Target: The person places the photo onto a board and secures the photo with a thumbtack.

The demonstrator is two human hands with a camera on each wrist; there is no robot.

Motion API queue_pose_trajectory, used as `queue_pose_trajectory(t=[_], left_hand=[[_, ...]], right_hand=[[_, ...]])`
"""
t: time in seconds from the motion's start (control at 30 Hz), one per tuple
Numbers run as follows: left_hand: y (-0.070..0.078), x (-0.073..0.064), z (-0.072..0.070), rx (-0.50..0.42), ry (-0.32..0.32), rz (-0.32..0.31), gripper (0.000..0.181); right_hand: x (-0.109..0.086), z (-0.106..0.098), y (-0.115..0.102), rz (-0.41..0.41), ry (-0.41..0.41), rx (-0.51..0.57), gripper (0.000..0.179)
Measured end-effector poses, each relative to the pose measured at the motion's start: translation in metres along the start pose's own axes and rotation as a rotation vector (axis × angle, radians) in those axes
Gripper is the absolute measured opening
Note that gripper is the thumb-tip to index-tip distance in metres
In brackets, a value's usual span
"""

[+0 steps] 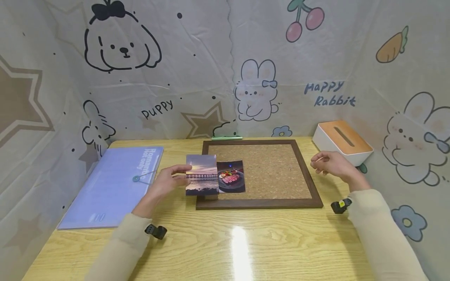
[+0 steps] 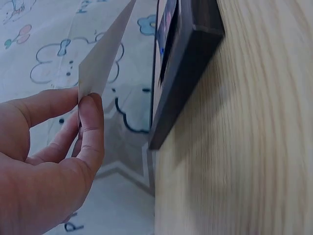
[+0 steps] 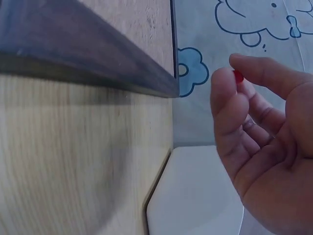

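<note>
My left hand (image 1: 168,180) pinches a sunset photo (image 1: 202,181) by its left edge, between thumb and fingers. The left wrist view shows the photo's pale back (image 2: 101,61), raised above the table. In the head view it overlaps the left side of the corkboard (image 1: 274,171). Beside it, a food photo (image 1: 231,178) lies on the cork with a blue push pin (image 1: 230,166) near its top. My right hand (image 1: 332,166) is off the board's right side. Its thumb and fingertips pinch a small red push pin (image 3: 238,77), mostly hidden by the fingers.
A white tissue box (image 1: 342,142) with a wooden lid stands behind the right hand. On the left lies a blue folder (image 1: 109,187) with a string closure. A green pen-like stick (image 1: 227,138) lies behind the board. Printed cloth walls (image 1: 211,47) enclose the table (image 1: 197,242).
</note>
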State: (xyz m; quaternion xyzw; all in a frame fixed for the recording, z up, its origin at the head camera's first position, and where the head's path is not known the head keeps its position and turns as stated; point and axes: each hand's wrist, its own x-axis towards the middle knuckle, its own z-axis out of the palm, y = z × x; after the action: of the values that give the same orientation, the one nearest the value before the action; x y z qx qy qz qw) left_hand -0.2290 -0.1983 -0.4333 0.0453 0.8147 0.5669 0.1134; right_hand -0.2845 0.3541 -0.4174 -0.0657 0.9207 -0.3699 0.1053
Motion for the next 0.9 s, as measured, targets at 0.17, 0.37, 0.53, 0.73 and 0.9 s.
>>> queue_pose_trajectory(t=[0.17,0.37,0.53,0.73,0.9], left_hand=[[0.008,0.012,0.019,-0.042,-0.018,0.012,0.051],[0.016,0.026,0.04,-0.032,-0.046,0.041,0.05],[0.024,0.036,0.056,0.003,-0.072,0.067,0.05],[0.029,0.05,0.079,-0.043,-0.109,0.05,0.049],[0.036,0.059,0.098,-0.079,-0.103,0.04,0.048]], right_hand=[[0.004,0.004,-0.006,0.017,0.021,0.032,0.028],[0.008,0.007,-0.013,0.026,0.045,0.063,0.029],[0.013,0.009,-0.016,0.012,0.067,0.037,0.029],[0.016,0.011,-0.018,-0.015,0.065,0.021,0.028],[0.018,0.014,-0.025,-0.022,0.03,0.031,0.034]])
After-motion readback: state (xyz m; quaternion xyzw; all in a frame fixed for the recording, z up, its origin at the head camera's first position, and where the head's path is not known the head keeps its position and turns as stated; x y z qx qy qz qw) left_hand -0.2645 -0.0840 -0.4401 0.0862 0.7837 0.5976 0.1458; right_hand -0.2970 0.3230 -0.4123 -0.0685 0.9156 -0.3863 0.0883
